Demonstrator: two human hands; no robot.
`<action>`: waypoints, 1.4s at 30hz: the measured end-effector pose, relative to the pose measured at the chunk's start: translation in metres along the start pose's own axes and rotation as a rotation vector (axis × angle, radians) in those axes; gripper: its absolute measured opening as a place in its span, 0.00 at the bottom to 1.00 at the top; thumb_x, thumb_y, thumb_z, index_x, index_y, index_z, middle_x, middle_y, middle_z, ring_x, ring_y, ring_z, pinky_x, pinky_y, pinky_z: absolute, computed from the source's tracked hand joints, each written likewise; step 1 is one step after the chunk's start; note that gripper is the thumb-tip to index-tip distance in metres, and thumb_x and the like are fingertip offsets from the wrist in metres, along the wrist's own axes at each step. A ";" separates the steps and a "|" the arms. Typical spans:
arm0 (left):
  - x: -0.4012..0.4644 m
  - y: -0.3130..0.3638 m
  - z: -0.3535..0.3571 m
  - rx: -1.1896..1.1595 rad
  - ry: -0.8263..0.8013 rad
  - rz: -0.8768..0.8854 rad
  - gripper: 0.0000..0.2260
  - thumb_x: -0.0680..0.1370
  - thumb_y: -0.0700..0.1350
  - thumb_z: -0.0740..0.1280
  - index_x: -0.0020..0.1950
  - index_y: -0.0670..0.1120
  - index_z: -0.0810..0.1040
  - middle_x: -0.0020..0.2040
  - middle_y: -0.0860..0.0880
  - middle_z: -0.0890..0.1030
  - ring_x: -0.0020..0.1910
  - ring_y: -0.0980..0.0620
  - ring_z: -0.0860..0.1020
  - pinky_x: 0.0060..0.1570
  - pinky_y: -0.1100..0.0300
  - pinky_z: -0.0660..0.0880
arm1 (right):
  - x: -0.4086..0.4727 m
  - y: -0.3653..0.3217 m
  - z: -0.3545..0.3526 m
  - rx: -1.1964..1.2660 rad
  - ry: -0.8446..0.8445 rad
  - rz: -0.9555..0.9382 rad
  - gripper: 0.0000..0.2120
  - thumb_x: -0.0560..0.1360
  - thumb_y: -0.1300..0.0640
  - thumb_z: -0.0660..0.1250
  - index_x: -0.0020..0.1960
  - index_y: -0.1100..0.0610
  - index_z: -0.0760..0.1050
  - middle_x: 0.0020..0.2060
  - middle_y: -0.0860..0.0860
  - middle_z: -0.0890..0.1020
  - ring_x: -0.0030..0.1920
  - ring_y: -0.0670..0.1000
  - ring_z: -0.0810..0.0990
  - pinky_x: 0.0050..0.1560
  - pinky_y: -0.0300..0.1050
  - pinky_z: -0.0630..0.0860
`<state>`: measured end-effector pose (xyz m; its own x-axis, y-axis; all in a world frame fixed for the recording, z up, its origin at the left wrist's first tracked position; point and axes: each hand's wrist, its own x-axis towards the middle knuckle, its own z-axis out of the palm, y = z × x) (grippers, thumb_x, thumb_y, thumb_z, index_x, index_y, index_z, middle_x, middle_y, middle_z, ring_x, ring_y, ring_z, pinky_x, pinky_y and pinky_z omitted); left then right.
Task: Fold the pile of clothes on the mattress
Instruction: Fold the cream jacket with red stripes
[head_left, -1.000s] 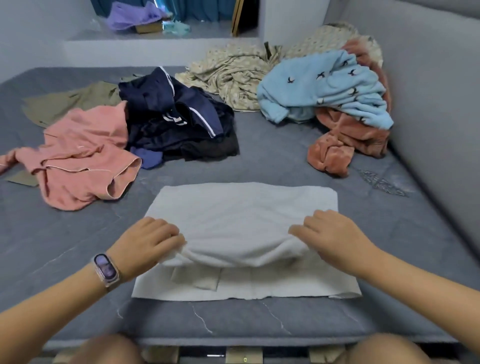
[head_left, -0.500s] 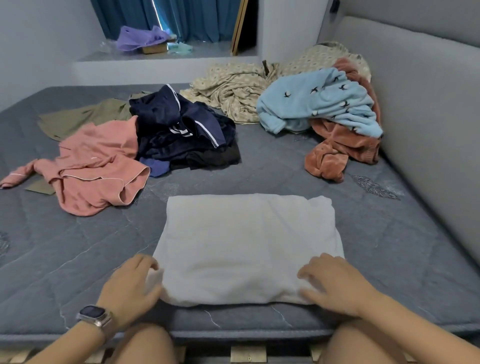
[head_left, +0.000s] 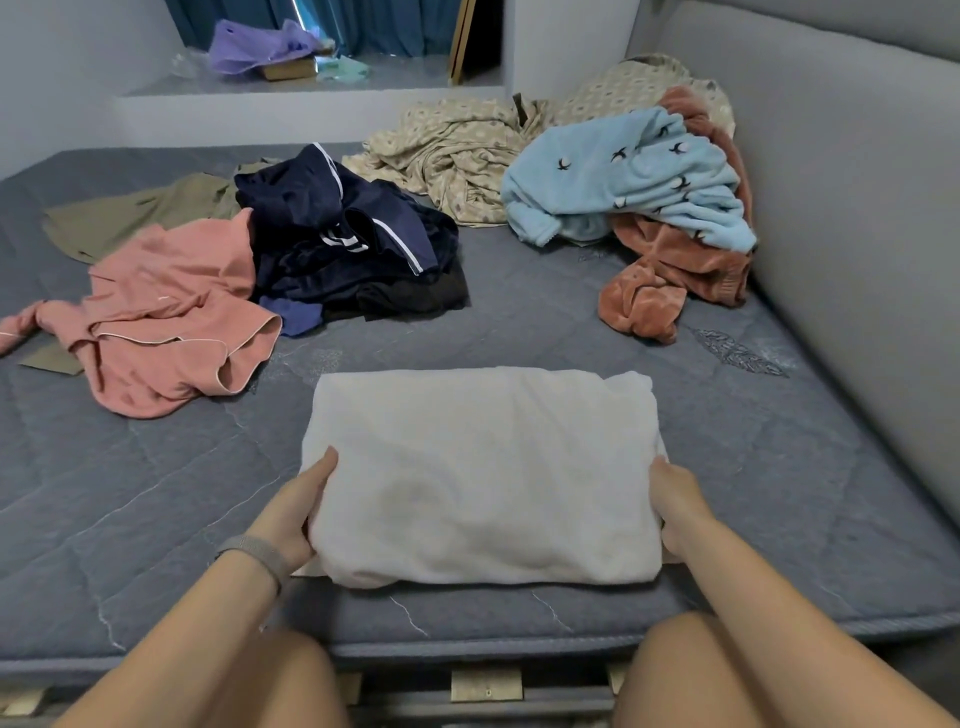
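Left hand (head_left: 296, 512) grasps the left edge of the folded white garment (head_left: 483, 478); right hand (head_left: 678, 501) grasps its right edge, fingers hidden beneath. The garment lies at the mattress (head_left: 753, 467) near edge. Beyond it: unfolded pink garment (head_left: 166, 312), navy clothes (head_left: 343, 234). No legible writing.

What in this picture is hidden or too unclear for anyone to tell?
All in the head view:
- Fingers of the left hand and right hand: tucked under the folded white cloth.
- Which garment the white cloth is: folding hides its shape.
- How many pieces are in the dark navy heap: they overlap.
- Rust-brown fleece garment: partly covered by the light blue fleece.
- Objects under the purple cloth on the ledge: covered.
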<state>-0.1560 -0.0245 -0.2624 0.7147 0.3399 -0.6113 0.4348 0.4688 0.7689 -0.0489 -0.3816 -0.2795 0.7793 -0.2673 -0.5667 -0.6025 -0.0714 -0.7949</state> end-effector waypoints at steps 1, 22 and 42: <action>0.003 0.002 -0.004 0.077 0.043 0.073 0.16 0.80 0.53 0.63 0.61 0.45 0.77 0.52 0.45 0.84 0.53 0.45 0.79 0.56 0.49 0.74 | 0.002 0.002 0.000 0.005 -0.035 0.025 0.17 0.82 0.54 0.56 0.64 0.63 0.72 0.56 0.60 0.79 0.55 0.60 0.79 0.59 0.56 0.76; 0.034 -0.001 -0.016 0.226 0.402 0.024 0.19 0.83 0.53 0.51 0.48 0.42 0.75 0.42 0.43 0.83 0.41 0.44 0.78 0.47 0.54 0.72 | 0.026 0.005 0.012 -0.110 0.192 -0.185 0.11 0.76 0.59 0.59 0.55 0.62 0.73 0.49 0.56 0.75 0.50 0.54 0.74 0.52 0.59 0.74; 0.014 -0.008 -0.023 0.446 0.551 0.223 0.18 0.82 0.49 0.58 0.47 0.35 0.77 0.49 0.40 0.75 0.49 0.45 0.72 0.50 0.54 0.65 | 0.019 0.012 -0.032 -0.231 0.259 -0.311 0.24 0.79 0.55 0.63 0.26 0.56 0.62 0.27 0.52 0.68 0.35 0.51 0.66 0.38 0.47 0.61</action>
<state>-0.1623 -0.0048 -0.2811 0.4840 0.8033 -0.3471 0.5766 0.0056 0.8170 -0.0469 -0.4185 -0.2929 0.8782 -0.4284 -0.2124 -0.3921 -0.3908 -0.8328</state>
